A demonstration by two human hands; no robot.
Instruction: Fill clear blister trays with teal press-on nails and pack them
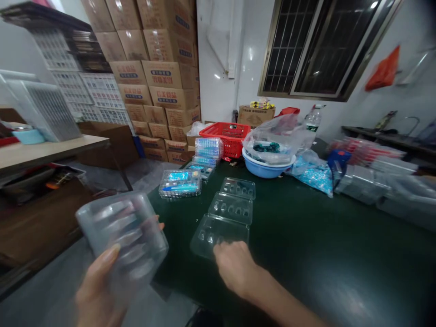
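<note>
From the head view, the person's left hand (97, 295) is spread wide around a clear moulded plastic blister tray (122, 236), with the thumb across its near face and the fingertips (158, 223) showing past the far edge. The right hand (235, 265) is half curled and lies on the near edge of a clear hinged plastic clamshell (218, 236); whether it grips the plastic cannot be told. A second clear clamshell (231, 200) lies open just beyond, on a dark green table surface (306, 245).

Further along are a filled blister pack with blue contents (180, 184) and a stack of blister packs (207, 147) beside a red plastic basket (225, 138). A light blue basin (265, 167) holds a clear plastic bag (272, 141), near a bag of blue glittery pieces (313, 173) and a plastic water bottle (313, 119).

The room has white walls (218, 45) and a dark barred window (306, 50). A red-orange plastic bag (383, 68) hangs on the wall. Stacked cardboard cartons (160, 86) fill the far corner, printed with red characters and a blue label, too blurred to read. The water bottle's label is also unreadable.
</note>
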